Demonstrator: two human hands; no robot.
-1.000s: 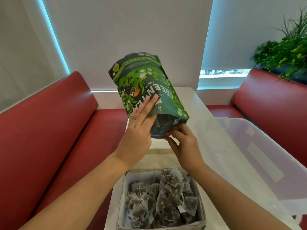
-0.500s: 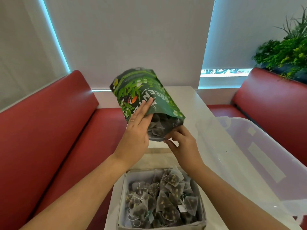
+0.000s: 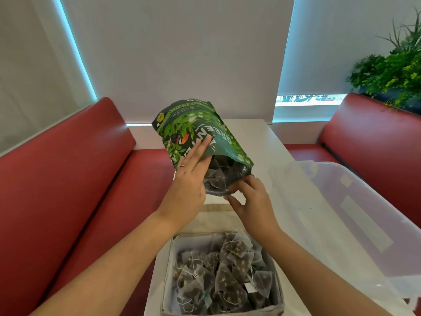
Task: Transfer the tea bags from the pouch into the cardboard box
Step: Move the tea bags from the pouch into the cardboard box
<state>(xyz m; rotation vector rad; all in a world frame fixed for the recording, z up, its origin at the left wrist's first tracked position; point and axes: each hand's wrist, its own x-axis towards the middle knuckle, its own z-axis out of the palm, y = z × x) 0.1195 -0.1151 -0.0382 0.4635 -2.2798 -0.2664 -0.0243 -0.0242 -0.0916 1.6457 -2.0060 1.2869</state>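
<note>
A green tea pouch (image 3: 193,128) is held upside down and tilted, its open mouth facing me above the table. Dark pyramid tea bags (image 3: 218,174) show inside the mouth. My left hand (image 3: 189,179) presses flat against the pouch's left side, holding it. My right hand (image 3: 252,201) pinches the lower lip of the opening with its fingertips. Below, at the near edge of the table, the cardboard box (image 3: 279,286) holds a pile of several tea bags (image 3: 223,274).
A clear plastic bin (image 3: 341,213) lies on the white table (image 3: 257,137) to the right. Red bench seats (image 3: 68,179) flank the table on both sides. A green plant (image 3: 391,74) stands at the far right.
The pouch has come down and tipped so that its mouth opens toward me, showing the tea bags inside. Both hands followed it and kept their grip.
</note>
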